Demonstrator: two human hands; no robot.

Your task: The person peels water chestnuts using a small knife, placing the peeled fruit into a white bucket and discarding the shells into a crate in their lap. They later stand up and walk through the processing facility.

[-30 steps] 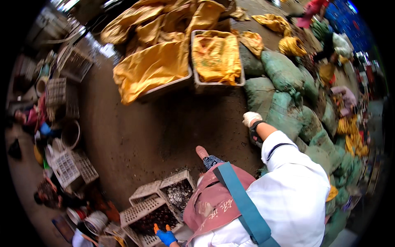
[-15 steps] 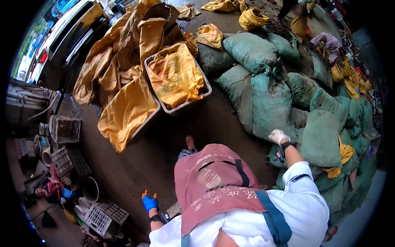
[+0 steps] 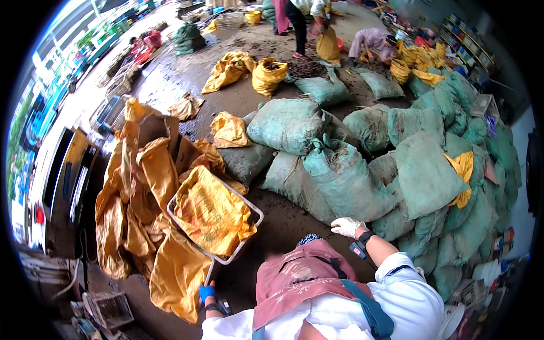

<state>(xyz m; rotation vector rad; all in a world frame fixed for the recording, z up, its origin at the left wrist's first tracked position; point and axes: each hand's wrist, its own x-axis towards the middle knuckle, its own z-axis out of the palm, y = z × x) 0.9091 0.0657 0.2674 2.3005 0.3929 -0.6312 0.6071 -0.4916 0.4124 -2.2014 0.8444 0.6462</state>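
Observation:
My left hand (image 3: 208, 292), in a blue glove with orange fingertips, is at the near corner of a pale crate largely covered by a yellow woven sack (image 3: 180, 275). Its fingers look stretched out; whether they touch the rim is too small to tell. Beside it, a second yellow sack (image 3: 212, 212) lies over a white crate (image 3: 240, 249). My right hand (image 3: 347, 227), white-gloved, has its fingers extended and nothing visible in them. It is just below a full green woven sack (image 3: 348, 180) with a gathered top; contact is unclear.
More filled green sacks (image 3: 428, 175) are piled along the right. Crumpled yellow sacks (image 3: 136, 207) heap up at left, near a plastic basket (image 3: 109, 309). Farther off, one person (image 3: 306, 25) stands holding a yellow sack; another (image 3: 374, 44) bends low. Dark debris litters the wet floor.
The view has swung up and to the right, showing more of the far yard. My left hand has come up to the crate's corner. My right hand stays near the green sack.

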